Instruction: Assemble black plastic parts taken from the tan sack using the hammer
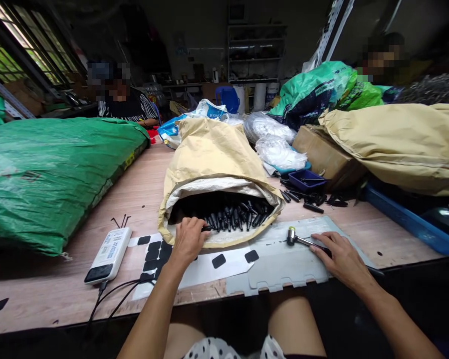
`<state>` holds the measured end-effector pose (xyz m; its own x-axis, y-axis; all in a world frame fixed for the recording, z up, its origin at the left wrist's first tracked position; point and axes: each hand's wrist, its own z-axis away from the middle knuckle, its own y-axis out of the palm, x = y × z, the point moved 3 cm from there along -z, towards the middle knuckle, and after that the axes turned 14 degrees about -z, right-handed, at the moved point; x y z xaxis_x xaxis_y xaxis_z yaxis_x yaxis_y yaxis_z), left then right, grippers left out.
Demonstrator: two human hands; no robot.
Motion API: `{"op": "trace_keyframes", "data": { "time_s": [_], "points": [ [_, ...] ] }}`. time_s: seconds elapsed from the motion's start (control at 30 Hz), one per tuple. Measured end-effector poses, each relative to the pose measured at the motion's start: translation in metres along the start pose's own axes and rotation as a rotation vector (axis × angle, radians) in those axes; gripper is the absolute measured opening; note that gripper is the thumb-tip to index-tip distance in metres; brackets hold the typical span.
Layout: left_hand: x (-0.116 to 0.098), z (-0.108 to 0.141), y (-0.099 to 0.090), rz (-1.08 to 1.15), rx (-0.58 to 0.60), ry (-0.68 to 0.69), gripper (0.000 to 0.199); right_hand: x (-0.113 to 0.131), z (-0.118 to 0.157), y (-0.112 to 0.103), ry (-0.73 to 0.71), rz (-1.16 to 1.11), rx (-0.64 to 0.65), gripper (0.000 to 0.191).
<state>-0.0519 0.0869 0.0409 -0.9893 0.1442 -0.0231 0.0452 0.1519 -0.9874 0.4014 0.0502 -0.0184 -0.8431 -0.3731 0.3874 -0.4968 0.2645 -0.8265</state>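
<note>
At the near rim of a tan, white-lined sack [217,149], the left hand [189,238] is resting, slim black tapered pieces [230,218] lying inside, just right of its fingers; whether its grip is holding one cannot be told. Farther from them, the right hand [342,257] is gripping a black-handled metal hammer [292,237], its head pointing left.

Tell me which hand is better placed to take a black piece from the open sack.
The left hand, most likely: it is at the mouth of the open tan sack, its fingers beside the black pieces. The right hand is off to the side, holding the hammer.
</note>
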Motion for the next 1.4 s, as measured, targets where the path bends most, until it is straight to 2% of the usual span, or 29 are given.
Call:
{"op": "trace_keyframes", "data": {
  "time_s": [0.1, 0.17, 0.27, 0.37, 0.47, 0.53, 0.63, 0.73, 0.87, 1.03, 1.13, 1.27, 1.4],
  "points": [
    [-0.037, 0.007, -0.008, 0.217, -0.047, 0.107, 0.013, 0.009, -0.002, 0.001, -0.019, 0.021, 0.051, 0.023],
    [-0.066, 0.009, -0.005, 0.390, -0.048, 0.168, 0.012, 0.022, -0.005, -0.002, -0.012, 0.035, 0.058, 0.020],
    [-0.102, 0.012, 0.014, 0.589, 0.015, 0.228, 0.010, 0.045, -0.009, -0.010, 0.054, 0.014, -0.023, 0.021],
    [-0.119, 0.017, 0.033, 0.655, 0.056, 0.273, 0.007, 0.074, -0.014, -0.014, 0.124, -0.159, -0.099, 0.023],
    [-0.118, 0.023, 0.034, 0.674, 0.008, 0.244, 0.009, 0.106, -0.021, -0.009, 0.156, -0.413, -0.109, 0.027],
    [-0.112, 0.028, 0.028, 0.626, -0.035, 0.202, 0.011, 0.121, -0.022, -0.001, 0.257, -0.531, -0.076, 0.030],
    [-0.106, 0.035, 0.024, 0.502, -0.074, 0.160, 0.014, 0.135, -0.013, 0.012, 0.452, -0.656, -0.011, 0.038],
    [-0.103, 0.042, 0.029, 0.453, -0.057, 0.159, 0.017, 0.144, 0.002, 0.020, 0.539, -0.710, 0.034, 0.046],
    [-0.099, 0.045, 0.035, 0.498, -0.019, 0.156, 0.034, 0.155, 0.017, 0.024, 0.509, -0.658, 0.043, 0.047],
    [-0.093, 0.047, 0.034, 0.521, -0.015, 0.153, 0.018, 0.168, 0.024, 0.028, 0.346, -0.577, -0.030, 0.042],
    [-0.093, 0.048, 0.036, 0.494, -0.034, 0.144, 0.016, 0.177, 0.025, 0.032, 0.249, -0.543, -0.048, 0.041],
    [-0.091, 0.049, 0.038, 0.421, -0.093, 0.077, 0.019, 0.187, 0.025, 0.034, 0.212, -0.481, -0.033, 0.043],
    [-0.091, 0.049, 0.041, 0.388, -0.104, 0.065, 0.022, 0.191, 0.022, 0.034, 0.208, -0.441, -0.017, 0.043]
  ]
}}
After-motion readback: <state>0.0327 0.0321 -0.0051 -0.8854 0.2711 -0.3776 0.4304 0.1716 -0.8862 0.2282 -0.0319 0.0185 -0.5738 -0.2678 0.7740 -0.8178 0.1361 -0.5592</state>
